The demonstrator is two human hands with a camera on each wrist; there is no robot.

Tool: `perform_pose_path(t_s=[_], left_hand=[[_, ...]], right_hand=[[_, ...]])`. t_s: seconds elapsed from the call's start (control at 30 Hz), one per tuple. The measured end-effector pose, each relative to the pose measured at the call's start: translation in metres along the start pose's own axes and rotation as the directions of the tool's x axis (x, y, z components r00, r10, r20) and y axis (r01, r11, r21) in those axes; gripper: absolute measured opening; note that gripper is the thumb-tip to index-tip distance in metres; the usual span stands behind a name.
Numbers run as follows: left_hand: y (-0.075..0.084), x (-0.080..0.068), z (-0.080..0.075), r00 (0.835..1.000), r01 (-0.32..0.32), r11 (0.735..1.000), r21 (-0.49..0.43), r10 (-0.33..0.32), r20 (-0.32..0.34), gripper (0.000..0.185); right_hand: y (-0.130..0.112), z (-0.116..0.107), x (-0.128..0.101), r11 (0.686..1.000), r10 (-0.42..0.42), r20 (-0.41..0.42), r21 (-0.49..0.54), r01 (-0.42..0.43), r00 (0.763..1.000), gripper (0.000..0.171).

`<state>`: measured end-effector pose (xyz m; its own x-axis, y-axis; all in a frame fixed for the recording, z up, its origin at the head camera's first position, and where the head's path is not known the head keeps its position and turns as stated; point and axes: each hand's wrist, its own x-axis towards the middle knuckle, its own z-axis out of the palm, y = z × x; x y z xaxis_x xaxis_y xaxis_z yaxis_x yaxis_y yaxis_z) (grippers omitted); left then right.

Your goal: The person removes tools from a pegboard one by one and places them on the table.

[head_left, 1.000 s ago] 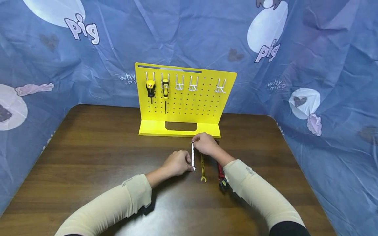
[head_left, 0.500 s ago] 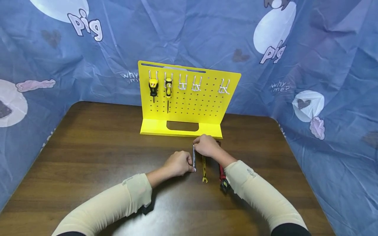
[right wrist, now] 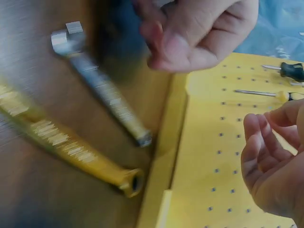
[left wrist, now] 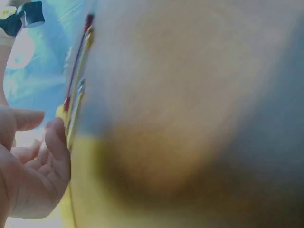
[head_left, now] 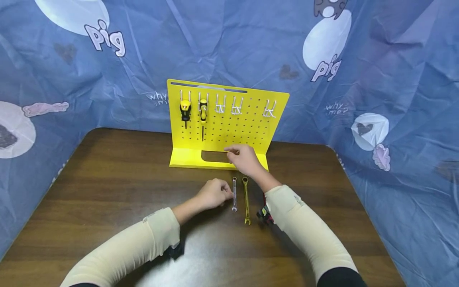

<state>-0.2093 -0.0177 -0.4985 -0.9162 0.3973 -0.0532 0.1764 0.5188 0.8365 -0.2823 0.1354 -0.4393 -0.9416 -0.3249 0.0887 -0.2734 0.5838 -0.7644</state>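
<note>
A small silver combination wrench lies on the table, its ring end toward the yellow pegboard. Beside its left edge is my left hand, fingers loosely bent and holding nothing; whether a fingertip touches the wrench I cannot tell. My right hand hovers in front of the pegboard's base, index finger pointing left, with nothing in its grasp. A longer gold combination wrench lies right of the silver one. In the right wrist view both wrenches are blurred, and the right hand shows loosely curved fingers.
A red-handled tool with a dark head lies partly under my right forearm. On the pegboard hang a stubby screwdriver and a longer yellow-and-black screwdriver. White hooks stick out to their right. A blue printed cloth hangs behind.
Both hands have let go of the silver wrench, which lies where they held it. My right hand has moved forward to the pegboard's base; my left has drawn slightly back.
</note>
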Motion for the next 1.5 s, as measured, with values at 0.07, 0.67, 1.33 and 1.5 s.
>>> perform_pose_path(t_s=[0.07,0.67,1.33,1.5], left_hand=[[0.000,0.007,-0.008,0.999,0.014,0.998,-0.054,-0.016,-0.036,0.012],[-0.029,0.056,-0.078,0.880,0.045,0.934,-0.354,-0.205,-0.429,0.036],[-0.038,0.075,-0.082,0.781,-0.004,0.976,-0.217,-0.132,-0.610,0.027],[-0.042,0.073,-0.082,0.777,0.009,0.978,-0.207,-0.137,-0.615,0.023]], right_hand=[[-0.009,-0.002,0.009,1.000,-0.023,-0.030,0.019,0.024,0.999,0.024],[-0.046,0.016,0.061,0.990,-0.056,-0.109,0.125,0.069,0.992,0.062],[-0.070,0.025,0.086,0.970,-0.219,-0.145,-0.136,0.200,0.965,0.075],[-0.069,0.026,0.089,0.970,-0.235,-0.184,-0.112,0.218,0.954,0.064]])
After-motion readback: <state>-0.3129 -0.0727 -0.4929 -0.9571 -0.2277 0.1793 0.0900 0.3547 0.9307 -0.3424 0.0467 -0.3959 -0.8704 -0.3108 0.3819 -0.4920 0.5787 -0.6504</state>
